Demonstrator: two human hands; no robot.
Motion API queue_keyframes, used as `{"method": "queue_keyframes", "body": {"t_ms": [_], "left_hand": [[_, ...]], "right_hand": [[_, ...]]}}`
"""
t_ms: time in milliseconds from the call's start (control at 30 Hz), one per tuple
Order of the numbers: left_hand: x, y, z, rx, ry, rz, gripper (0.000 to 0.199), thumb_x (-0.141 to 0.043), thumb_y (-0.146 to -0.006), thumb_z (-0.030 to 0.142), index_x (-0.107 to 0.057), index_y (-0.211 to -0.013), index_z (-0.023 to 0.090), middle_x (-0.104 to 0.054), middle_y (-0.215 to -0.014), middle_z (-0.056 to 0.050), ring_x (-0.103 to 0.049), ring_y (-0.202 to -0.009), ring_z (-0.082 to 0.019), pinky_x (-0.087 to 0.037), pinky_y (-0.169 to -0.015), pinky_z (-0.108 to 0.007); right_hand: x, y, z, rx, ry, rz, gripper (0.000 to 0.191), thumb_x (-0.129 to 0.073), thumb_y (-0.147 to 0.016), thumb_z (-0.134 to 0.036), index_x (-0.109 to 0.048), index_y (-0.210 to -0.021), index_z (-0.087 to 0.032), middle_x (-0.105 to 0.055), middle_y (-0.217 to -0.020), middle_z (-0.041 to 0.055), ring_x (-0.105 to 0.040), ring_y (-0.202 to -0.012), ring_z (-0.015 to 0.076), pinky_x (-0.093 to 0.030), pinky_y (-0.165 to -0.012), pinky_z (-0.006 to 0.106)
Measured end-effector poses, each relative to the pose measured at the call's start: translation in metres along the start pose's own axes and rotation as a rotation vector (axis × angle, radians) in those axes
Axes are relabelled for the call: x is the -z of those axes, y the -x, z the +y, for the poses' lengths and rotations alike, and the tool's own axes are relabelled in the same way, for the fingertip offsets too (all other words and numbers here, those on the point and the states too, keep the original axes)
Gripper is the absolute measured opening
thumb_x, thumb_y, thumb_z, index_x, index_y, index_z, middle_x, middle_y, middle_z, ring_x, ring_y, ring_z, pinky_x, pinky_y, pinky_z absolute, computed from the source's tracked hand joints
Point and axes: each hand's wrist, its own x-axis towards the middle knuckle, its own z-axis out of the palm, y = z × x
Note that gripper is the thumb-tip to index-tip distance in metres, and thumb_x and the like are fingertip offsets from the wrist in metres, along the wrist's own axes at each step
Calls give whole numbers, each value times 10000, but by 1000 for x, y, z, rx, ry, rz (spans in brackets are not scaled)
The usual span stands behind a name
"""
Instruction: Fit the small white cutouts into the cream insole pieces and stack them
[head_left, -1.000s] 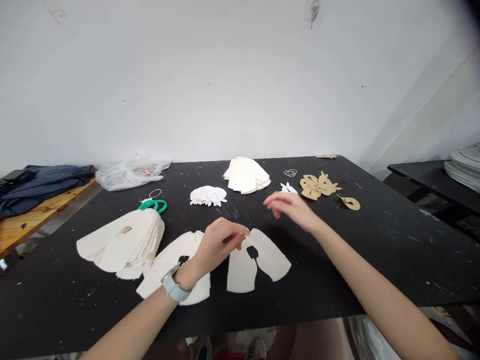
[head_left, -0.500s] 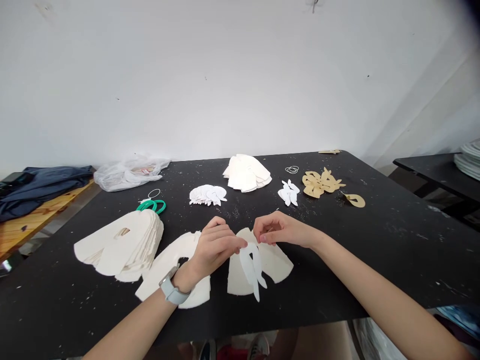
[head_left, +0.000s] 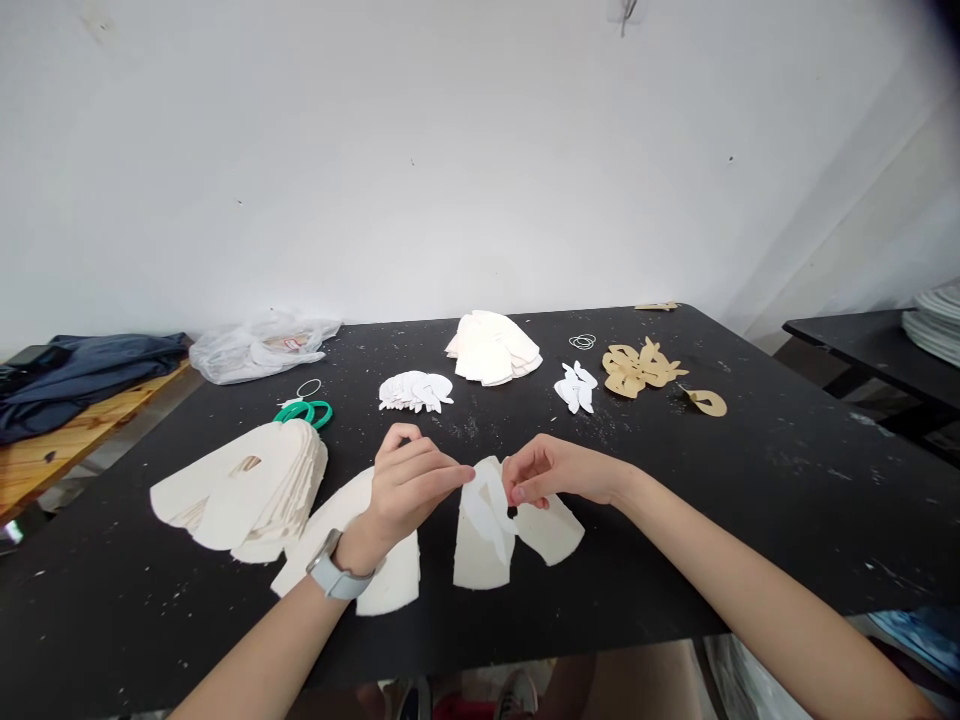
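Note:
A thin white loop-shaped cutout (head_left: 491,515) with two crossed tails hangs over a cream bell-shaped piece (head_left: 480,570) that lies on the black table. My left hand (head_left: 412,485), with a watch on its wrist, pinches the cutout's upper left edge between thumb and finger. At the cutout's right edge are the curled fingers of my right hand (head_left: 551,475), thumb and finger brought together on it. Under my left wrist lies another cream bell-shaped piece (head_left: 390,585), partly hidden.
A stack of cream pieces (head_left: 217,490) and green-handled scissors (head_left: 304,411) lie left. Farther back are white loop cutouts (head_left: 412,390), another cream stack (head_left: 495,345), more white cutouts (head_left: 576,388), tan cutouts (head_left: 637,368), rubber bands (head_left: 582,342) and a plastic bag (head_left: 262,345).
The white cutout has turned and shifted slightly left, its tails now closer to the cream piece. My left hand has moved a little left; my right fingers have come down to the cutout's edge.

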Motion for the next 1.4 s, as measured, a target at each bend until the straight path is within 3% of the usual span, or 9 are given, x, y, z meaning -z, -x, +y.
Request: {"method": "queue_keyframes", "body": {"t_ms": [467,867,1067,1200,1400], "left_hand": [[-1,3,-4,73,20,62,149,-590,-921,92,-617,-948,236,-693,-642,38,-542,-513,-106,-351,-682,-346],[-2,8,-7,96,42,64,169,-595,-911,82,-638,-961,237,-687,-653,38,-553,-532,-113,-359,-702,-356],[-2,6,-6,102,31,48,192,-587,-915,64,-637,-955,245,-693,-669,42,-565,-548,-109,-343,-696,-355],[1,5,-10,159,-8,-9,216,-557,-930,61,-651,-973,251,-681,-651,55,-574,-550,-106,-346,-727,-354],[7,6,-29,242,-90,-255,188,-532,-982,190,-631,-1138,229,-746,-745,36,-624,-620,-125,-347,-842,-370]], "right_hand": [[-15,-2,-3,125,-72,42,153,-733,-819,-325,-730,-819,-171,-609,-805,16,-478,-652,100,-412,-606,254],[-18,-5,1,129,-150,38,122,-709,-837,-266,-715,-800,-150,-600,-761,5,-476,-597,86,-404,-596,261],[-22,-10,8,148,-186,55,139,-629,-866,-225,-643,-750,-151,-528,-641,-23,-452,-563,90,-401,-585,256],[-24,-12,11,213,-155,145,175,-599,-874,-238,-568,-716,-171,-470,-604,-46,-422,-558,88,-373,-578,243],[-14,-5,2,303,113,364,173,-589,-887,-302,-540,-770,-185,-438,-648,-51,-353,-573,88,-277,-541,247]]}}
